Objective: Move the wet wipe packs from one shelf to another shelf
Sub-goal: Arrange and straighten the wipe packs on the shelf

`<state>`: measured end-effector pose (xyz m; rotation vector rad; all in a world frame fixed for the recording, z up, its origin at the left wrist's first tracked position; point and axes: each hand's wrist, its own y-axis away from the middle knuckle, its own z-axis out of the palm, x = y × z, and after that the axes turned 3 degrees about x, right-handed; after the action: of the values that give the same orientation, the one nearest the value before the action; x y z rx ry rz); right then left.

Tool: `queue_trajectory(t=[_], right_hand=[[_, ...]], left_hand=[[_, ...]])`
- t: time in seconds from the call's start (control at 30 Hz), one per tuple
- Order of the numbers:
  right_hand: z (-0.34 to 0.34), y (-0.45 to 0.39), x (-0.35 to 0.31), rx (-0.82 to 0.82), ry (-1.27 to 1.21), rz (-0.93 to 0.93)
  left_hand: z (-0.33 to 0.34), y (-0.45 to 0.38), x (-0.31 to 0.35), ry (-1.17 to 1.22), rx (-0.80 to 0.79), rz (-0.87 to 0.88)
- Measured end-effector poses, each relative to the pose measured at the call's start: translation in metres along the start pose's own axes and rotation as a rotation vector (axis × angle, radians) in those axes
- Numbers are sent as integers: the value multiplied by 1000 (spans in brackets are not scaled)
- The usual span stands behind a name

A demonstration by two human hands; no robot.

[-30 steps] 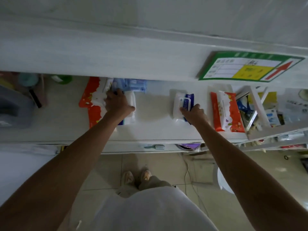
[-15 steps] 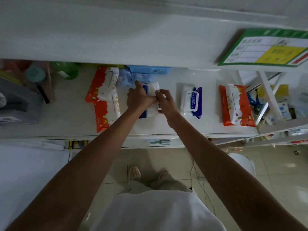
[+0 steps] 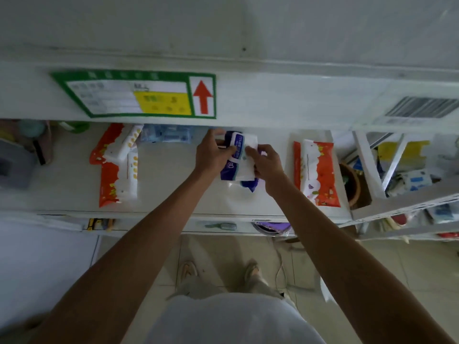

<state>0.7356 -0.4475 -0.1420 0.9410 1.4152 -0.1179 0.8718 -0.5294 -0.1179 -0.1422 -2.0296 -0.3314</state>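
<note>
A white-and-blue wet wipe pack (image 3: pixel 239 146) is held between both hands above the white shelf (image 3: pixel 173 194). My left hand (image 3: pixel 211 152) grips its left side and my right hand (image 3: pixel 267 162) grips its right side. Under it lies a second white-and-blue pack (image 3: pixel 238 173) on the shelf, partly covered by my hands. Two orange-and-white packs (image 3: pixel 116 167) lie at the shelf's left, another orange-and-white pack (image 3: pixel 316 170) at its right. Pale blue packs (image 3: pixel 166 136) sit at the back under the upper shelf's edge.
The upper shelf (image 3: pixel 273 100) carries a green-bordered sign (image 3: pixel 139 95) with a red arrow. A white rack (image 3: pixel 397 170) of mixed items stands to the right. A grey box (image 3: pixel 15 165) sits at far left. Tiled floor and my feet are below.
My left hand has carried one white-and-blue pack rightwards and the right hand has joined it; both now hold it over the other pack. The camera view has shifted right.
</note>
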Motion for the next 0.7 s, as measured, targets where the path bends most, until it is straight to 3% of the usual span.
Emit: queue_trajectory(t=[0.17,0.47,0.6,0.7], right_hand=[[-14,-10,18,44,305,-67],[-16,-7,24,24,189,7],[-15,-5,12,-7,217,51],[3,7,-19,142,415,-91]], left_hand=[[30,10,-19,-105,37,-48],[44,16,-23,-157,97,6],[34,13,-21,-199,-8,13],[-15,3,-19,-208,-55,28]])
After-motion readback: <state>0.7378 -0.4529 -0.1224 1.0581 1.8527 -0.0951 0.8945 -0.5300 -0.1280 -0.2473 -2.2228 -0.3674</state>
